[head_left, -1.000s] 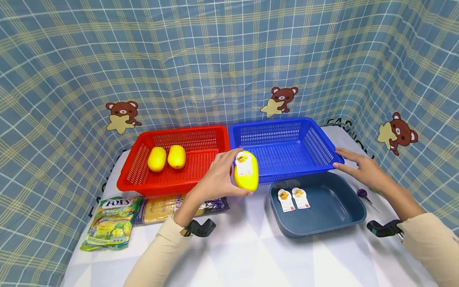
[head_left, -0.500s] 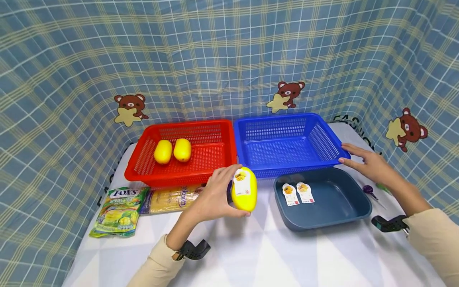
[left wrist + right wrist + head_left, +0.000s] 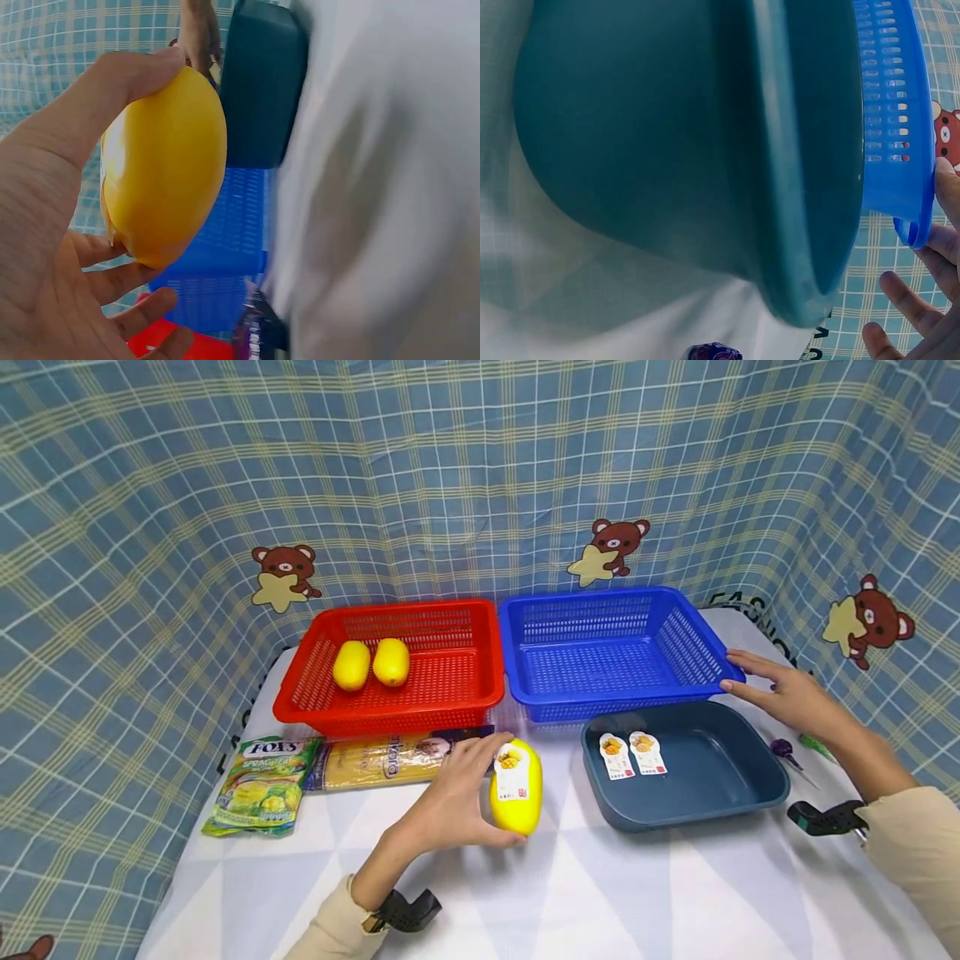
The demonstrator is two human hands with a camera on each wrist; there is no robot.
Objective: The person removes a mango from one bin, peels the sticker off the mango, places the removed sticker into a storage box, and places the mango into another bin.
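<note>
My left hand (image 3: 463, 797) holds a yellow mango (image 3: 517, 810) over the white table, in front of the red basket. A white label with a mango picture (image 3: 512, 770) lies on its upper side. In the left wrist view, the thumb is on one end of the mango (image 3: 166, 165) and fingertips are on the other. My right hand (image 3: 783, 693) is at the right end of the blue basket (image 3: 600, 702), pinching its rim corner between thumb and forefinger; the other fingers spread free in the right wrist view. Two more mangoes, one (image 3: 352, 666) beside the other (image 3: 392, 662), lie in the red basket (image 3: 405, 722).
A dark teal tub (image 3: 697, 810) stands before the blue basket, with two mango labels (image 3: 632, 755) inside. Left lie a Fox's candy bag (image 3: 262, 785) and a spaghetti pack (image 3: 386, 760). A purple-wrapped lollipop (image 3: 782, 748) lies right of the tub. Checked cloth (image 3: 450, 468) hangs behind.
My left hand has brought the mango down and toward me, away from the baskets. The right hand stays at the blue basket's corner. The head view has shifted slightly.
</note>
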